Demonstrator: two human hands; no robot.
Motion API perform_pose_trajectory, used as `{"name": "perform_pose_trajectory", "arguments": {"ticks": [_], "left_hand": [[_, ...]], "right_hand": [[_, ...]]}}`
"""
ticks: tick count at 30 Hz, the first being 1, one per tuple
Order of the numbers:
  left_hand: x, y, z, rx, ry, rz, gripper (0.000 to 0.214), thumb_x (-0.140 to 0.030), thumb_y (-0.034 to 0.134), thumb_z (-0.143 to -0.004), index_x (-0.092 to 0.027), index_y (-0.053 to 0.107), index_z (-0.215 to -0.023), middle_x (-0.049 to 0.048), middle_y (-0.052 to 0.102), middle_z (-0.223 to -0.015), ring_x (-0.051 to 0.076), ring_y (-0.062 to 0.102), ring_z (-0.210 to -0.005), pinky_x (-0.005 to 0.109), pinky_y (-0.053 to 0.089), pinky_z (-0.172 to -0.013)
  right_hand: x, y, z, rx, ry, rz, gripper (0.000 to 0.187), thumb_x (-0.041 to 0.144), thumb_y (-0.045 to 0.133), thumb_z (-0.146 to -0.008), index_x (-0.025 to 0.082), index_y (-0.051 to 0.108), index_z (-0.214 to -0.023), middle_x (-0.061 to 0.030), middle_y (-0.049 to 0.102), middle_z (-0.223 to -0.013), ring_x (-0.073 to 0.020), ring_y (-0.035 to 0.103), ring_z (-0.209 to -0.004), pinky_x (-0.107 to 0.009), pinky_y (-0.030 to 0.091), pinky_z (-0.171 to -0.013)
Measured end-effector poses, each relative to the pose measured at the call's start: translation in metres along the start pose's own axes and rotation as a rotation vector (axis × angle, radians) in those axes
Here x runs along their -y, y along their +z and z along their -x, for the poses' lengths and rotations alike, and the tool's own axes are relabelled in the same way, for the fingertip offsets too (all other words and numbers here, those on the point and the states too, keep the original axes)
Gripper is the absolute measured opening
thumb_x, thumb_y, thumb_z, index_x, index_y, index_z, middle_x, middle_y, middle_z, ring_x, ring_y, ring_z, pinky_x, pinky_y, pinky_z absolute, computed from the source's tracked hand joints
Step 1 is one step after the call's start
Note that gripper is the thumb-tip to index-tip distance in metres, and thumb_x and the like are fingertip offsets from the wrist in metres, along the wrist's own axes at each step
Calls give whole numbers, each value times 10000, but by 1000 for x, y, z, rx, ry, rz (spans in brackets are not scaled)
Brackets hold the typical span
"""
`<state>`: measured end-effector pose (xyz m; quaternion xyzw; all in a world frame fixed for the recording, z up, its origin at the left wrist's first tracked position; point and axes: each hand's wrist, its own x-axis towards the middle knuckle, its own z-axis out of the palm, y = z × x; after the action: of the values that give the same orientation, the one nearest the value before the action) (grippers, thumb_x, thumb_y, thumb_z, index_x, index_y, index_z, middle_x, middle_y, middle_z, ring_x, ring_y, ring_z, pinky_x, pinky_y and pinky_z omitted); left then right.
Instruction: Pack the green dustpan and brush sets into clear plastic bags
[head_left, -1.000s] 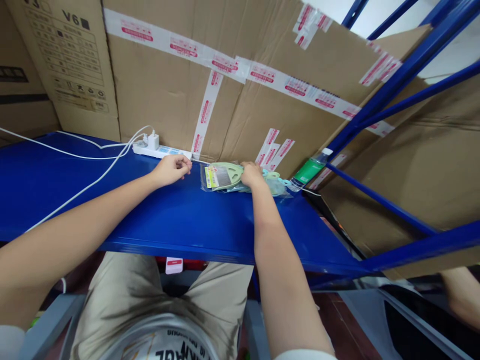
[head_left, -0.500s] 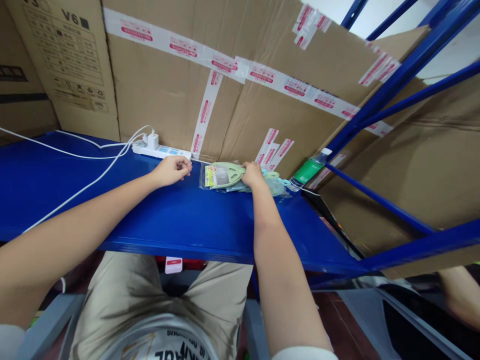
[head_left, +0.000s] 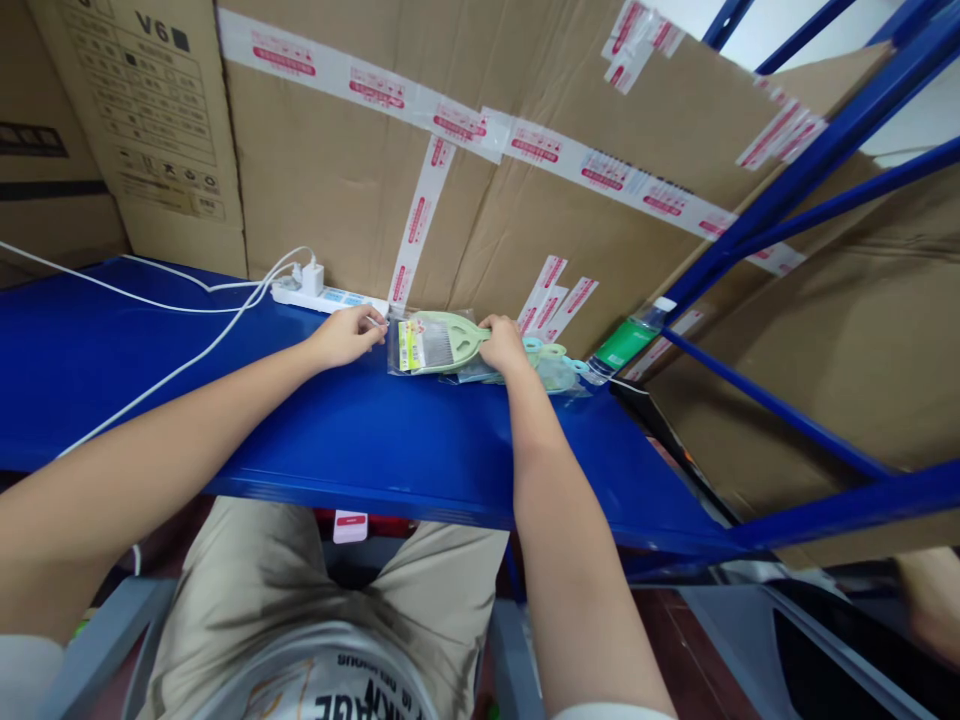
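On the blue shelf [head_left: 375,440] lies a clear plastic packet holding a pale green brush [head_left: 435,345]. My right hand [head_left: 504,345] grips the packet at its right end, over a small heap of similar packets with light blue and green pieces [head_left: 555,365]. My left hand [head_left: 346,335] is curled, its fingertips pinched at the packet's left edge. What those fingertips hold is too small to make out.
A white power strip [head_left: 322,297] with a charger and white cables [head_left: 165,300] lies at the back left. Taped cardboard boxes [head_left: 487,180] wall off the back. A green-labelled bottle [head_left: 626,340] lies right of the packets. Blue rack bars [head_left: 787,400] cross the right side.
The green brush packet has slid a little to the left with my right hand on it, and its left edge now meets my left fingertips.
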<state>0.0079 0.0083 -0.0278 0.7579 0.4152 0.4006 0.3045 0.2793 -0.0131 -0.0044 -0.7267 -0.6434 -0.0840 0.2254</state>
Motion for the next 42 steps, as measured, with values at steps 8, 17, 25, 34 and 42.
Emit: {"name": "perform_pose_trajectory", "arguments": {"ticks": [8,17,25,34,42], "left_hand": [[-1,-6,0,-57,-148,-80,178,-324,696,-794,-239,590,-909,-16,682,-609,158,598,-436,294,464,-523],[-3,-14,-6,-122,-271,-25,249,-161,725,-707,-232,573,-892,-62,565,-540,144,530,-429,289,429,-503],[-12,-37,-7,-312,-427,-192,251,-83,617,-760,-204,653,-977,5,651,-748,179,650,-682,265,460,-632],[-12,-46,-11,-412,-476,-275,209,-147,599,-799,-212,690,-976,48,722,-869,229,700,-820,294,494,-692],[-2,-54,-12,-116,-456,-582,246,-218,624,-796,-177,718,-1020,149,763,-1012,323,724,-1001,326,515,-761]], "right_hand": [[23,4,7,-5,-39,-106,259,73,580,-792,194,693,-991,-112,675,-1115,-279,579,-1082,-375,441,-1001],[27,9,8,-41,-14,-140,303,43,563,-763,195,695,-989,-111,677,-1101,-281,575,-1091,-384,446,-1006],[14,20,1,-62,-24,-192,258,37,592,-697,209,678,-869,-95,676,-1011,-285,587,-1008,-404,465,-975],[20,24,1,100,-144,-229,366,-13,565,-593,224,689,-842,-67,707,-989,-274,636,-1016,-392,478,-983],[20,21,3,241,-270,-324,353,-2,524,-550,220,675,-780,-20,728,-909,-235,651,-942,-336,511,-895]]}}
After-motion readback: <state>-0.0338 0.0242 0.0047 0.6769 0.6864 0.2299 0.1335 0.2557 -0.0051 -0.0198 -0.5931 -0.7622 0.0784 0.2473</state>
